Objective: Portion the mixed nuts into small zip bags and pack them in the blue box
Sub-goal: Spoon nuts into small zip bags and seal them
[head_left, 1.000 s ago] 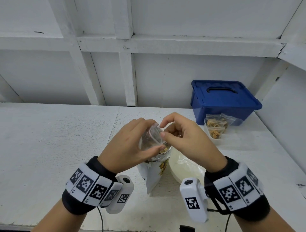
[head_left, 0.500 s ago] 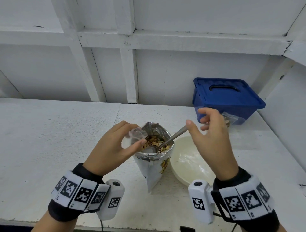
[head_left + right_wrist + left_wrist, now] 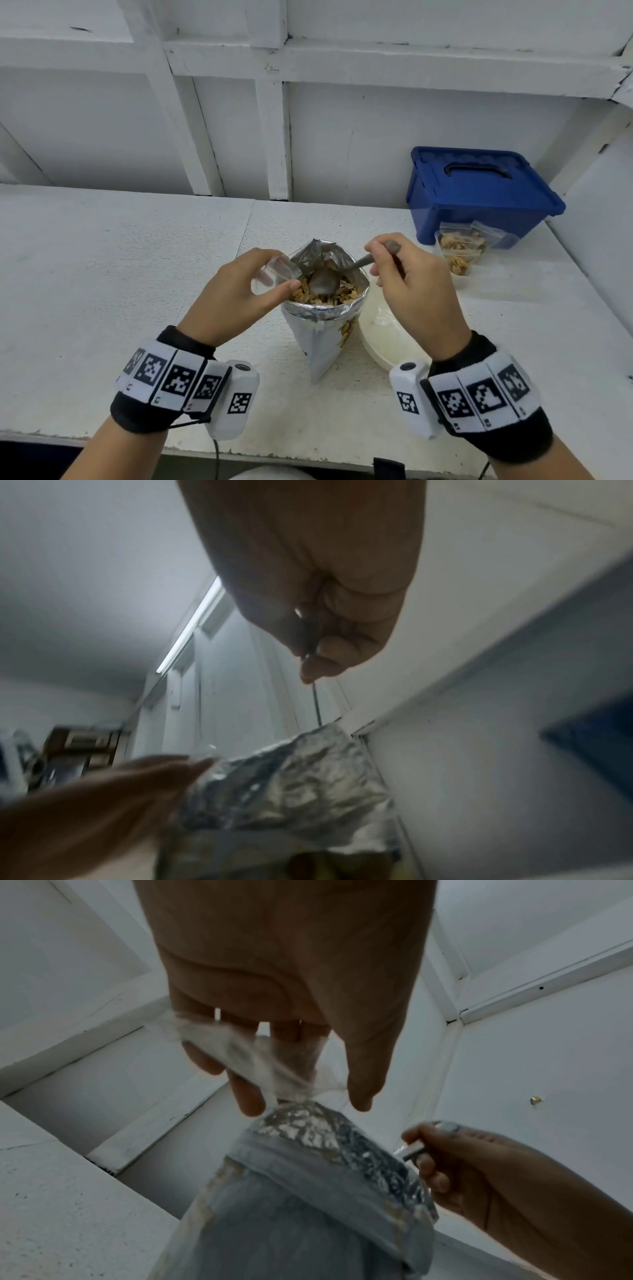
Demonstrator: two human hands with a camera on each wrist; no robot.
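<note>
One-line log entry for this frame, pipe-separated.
left hand: holds empty zip bag at nut pouch rim | right hand: grips spoon in nuts | filled bags beside closed blue box

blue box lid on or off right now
On. The blue box shows its lid with the handle recess seated on top, and filled zip bags lie outside against its front.

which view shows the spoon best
The head view: the spoon shows whole, its bowl down on the nuts in the foil bag and its handle in the right hand. The left wrist view shows only the handle end. The right wrist view shows a thin, blurred strip of handle.
</note>
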